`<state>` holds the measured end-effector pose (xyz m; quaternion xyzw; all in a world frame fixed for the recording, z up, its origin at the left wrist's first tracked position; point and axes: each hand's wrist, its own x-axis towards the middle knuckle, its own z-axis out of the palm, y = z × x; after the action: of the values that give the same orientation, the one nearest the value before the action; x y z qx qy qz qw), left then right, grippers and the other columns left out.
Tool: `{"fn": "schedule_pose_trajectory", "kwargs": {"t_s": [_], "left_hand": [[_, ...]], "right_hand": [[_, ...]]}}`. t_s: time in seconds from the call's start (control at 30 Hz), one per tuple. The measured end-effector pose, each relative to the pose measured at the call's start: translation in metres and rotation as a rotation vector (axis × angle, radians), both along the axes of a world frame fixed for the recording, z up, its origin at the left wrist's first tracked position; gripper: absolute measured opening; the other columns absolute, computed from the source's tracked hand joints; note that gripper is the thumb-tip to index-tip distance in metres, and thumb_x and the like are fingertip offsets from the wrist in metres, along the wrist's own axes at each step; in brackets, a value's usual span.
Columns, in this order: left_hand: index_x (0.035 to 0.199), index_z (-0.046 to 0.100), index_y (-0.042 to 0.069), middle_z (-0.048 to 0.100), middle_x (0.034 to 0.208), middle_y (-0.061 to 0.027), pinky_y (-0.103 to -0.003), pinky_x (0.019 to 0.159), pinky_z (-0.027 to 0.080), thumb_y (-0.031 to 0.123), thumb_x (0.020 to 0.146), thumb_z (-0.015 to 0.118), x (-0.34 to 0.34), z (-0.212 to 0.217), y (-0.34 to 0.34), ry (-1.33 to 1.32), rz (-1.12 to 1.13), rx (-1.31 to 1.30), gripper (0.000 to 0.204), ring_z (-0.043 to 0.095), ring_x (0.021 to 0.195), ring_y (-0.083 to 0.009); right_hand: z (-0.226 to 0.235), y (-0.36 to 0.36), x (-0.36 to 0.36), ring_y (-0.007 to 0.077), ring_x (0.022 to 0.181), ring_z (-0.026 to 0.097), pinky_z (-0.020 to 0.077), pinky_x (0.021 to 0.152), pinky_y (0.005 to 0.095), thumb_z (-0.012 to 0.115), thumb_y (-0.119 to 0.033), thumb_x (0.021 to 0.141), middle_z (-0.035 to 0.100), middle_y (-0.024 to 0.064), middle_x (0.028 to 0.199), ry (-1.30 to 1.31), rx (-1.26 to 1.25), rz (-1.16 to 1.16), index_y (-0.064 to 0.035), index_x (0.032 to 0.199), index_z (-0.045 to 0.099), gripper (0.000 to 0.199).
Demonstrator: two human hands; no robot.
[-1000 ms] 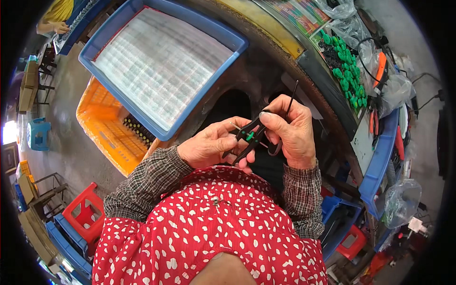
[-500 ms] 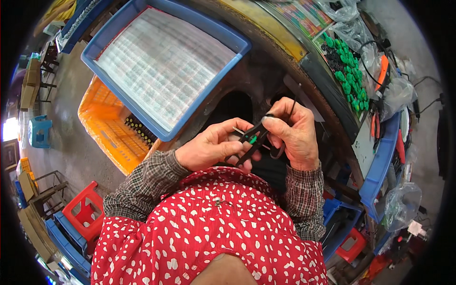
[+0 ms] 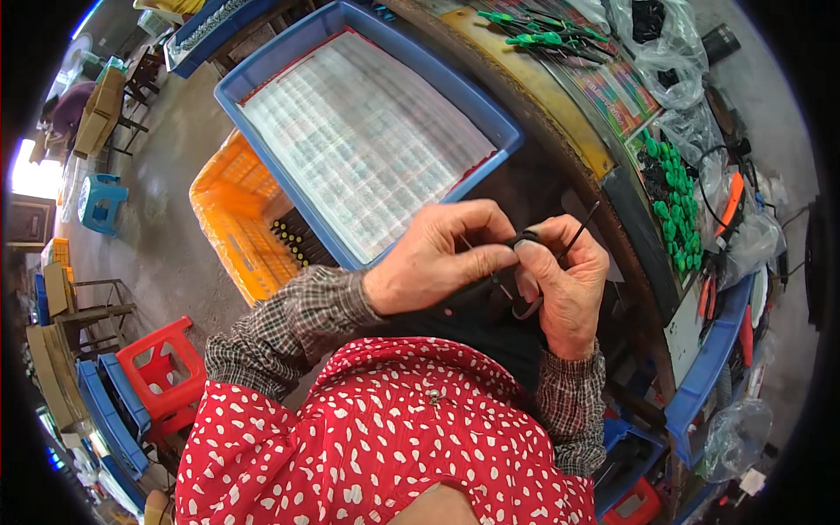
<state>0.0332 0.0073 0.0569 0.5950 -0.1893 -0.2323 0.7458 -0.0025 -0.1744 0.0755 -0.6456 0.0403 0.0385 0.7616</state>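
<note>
A small black part [image 3: 525,237] is pinched between the thumb and fingers of both my hands, just above my lap. My left hand [image 3: 442,258] grips it from the left, back of the hand up, covering most of the piece. My right hand [image 3: 567,284] closes on it from the right. A thin dark rod [image 3: 581,229] sticks up past the right fingers, and a narrow dark strap [image 3: 528,308] curls below them. The exact kind of the part cannot be told.
A blue tray [image 3: 516,131] with a white sheet rests over an orange crate [image 3: 219,188] holding black pieces. On the bench at right lie green parts [image 3: 672,206], black-and-green pieces [image 3: 556,39], plastic bags [image 3: 665,44] and an orange-handled tool [image 3: 731,203]. A red stool [image 3: 144,350] stands at left.
My left hand has come up and over the black part, its thumb now meeting the right thumb. The green bit is hidden now. The view has shifted, so the surroundings sit further right.
</note>
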Motion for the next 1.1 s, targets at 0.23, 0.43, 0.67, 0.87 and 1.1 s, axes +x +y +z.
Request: {"fn": "schedule_pose_trajectory", "kwargs": {"t_s": [0.23,0.43,0.67,0.87,1.1], "left_hand": [[0.097,0.065,-0.001,0.062,0.081,0.0015,-0.019,0.059,0.044,0.012,0.09,0.065,0.058,0.004,0.048,-0.23,0.23,0.226,0.014,0.053,0.066,-0.0026],[0.091,0.065,0.004,0.057,0.069,0.0037,-0.018,0.051,0.042,0.019,0.089,0.067,0.091,-0.058,0.08,0.005,0.161,0.587,0.015,0.051,0.057,-0.0028],[0.084,0.065,-0.001,0.063,0.066,-0.0092,-0.031,0.056,0.049,0.021,0.079,0.067,0.087,-0.09,0.073,-0.188,0.08,0.903,0.022,0.062,0.061,-0.017],[0.088,0.07,0.005,0.068,0.081,-0.0164,-0.042,0.069,0.052,0.027,0.075,0.068,0.083,-0.069,0.062,-0.438,0.113,1.247,0.026,0.067,0.079,-0.0325],[0.092,0.069,0.007,0.064,0.086,-0.0128,-0.04,0.067,0.049,0.023,0.079,0.067,0.149,-0.011,0.02,-0.862,0.377,1.012,0.02,0.063,0.075,-0.029]], "right_hand": [[0.0,-0.002,0.011,0.0015,0.051,0.046,0.0343,0.044,0.0159,0.068,-0.004,0.088,0.061,0.0018,0.079,-0.033,0.037,-0.047,0.0037,0.098,0.062,0.015],[-0.007,-0.014,0.006,0.002,0.049,0.046,0.0337,0.044,0.016,0.065,-0.007,0.091,0.059,0.001,0.07,-0.006,-0.046,-0.084,0.0026,0.093,0.063,0.01],[-0.011,-0.024,-0.002,0.0028,0.049,0.046,0.0345,0.045,0.0172,0.063,-0.004,0.09,0.059,0.0014,0.07,0.073,-0.043,-0.066,0.0022,0.091,0.063,0.006],[-0.009,-0.038,-0.009,0.0023,0.051,0.048,0.0363,0.046,0.0162,0.064,-0.007,0.09,0.06,0.0002,0.071,0.053,-0.032,-0.048,0.0019,0.094,0.064,0.009],[0.009,-0.06,-0.004,0.0075,0.066,0.053,0.0433,0.06,0.0222,0.057,-0.001,0.088,0.06,0.0031,0.081,-0.015,-0.403,-0.054,0.002,0.1,0.059,0.012]]}}
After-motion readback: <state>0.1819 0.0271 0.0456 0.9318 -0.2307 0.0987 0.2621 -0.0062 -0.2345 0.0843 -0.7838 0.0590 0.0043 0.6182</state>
